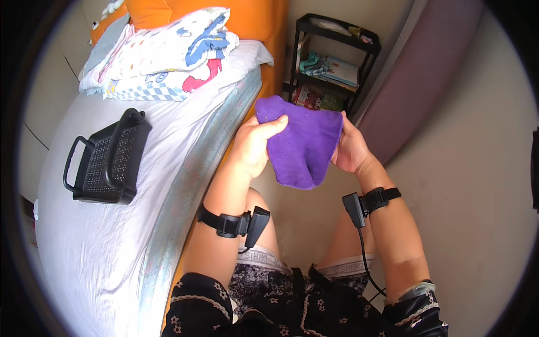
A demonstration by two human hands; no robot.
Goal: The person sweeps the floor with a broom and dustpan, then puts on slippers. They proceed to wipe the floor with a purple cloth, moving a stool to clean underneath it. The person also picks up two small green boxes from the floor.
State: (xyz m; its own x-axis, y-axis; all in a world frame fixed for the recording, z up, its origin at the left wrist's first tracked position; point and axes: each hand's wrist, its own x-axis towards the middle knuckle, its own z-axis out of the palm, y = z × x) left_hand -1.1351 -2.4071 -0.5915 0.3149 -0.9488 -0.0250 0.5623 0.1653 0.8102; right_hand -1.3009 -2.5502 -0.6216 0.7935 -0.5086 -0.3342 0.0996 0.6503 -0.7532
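A purple cloth hangs between my two hands, above the floor and in front of my knees. My left hand grips its left side, the thumb lying on top of the fabric and the fingers hidden behind. At the cloth's right edge is my right hand, with its fingers partly hidden behind the fabric. Each forearm wears a black strap with a small black device. A black perforated plastic basket with two handles lies on the white bed sheet to the left.
Folded patterned bedding is piled at the far end of the bed, against an orange headboard. Beyond the cloth stands a black shelf rack holding papers and cloth. A mauve curtain hangs at the right.
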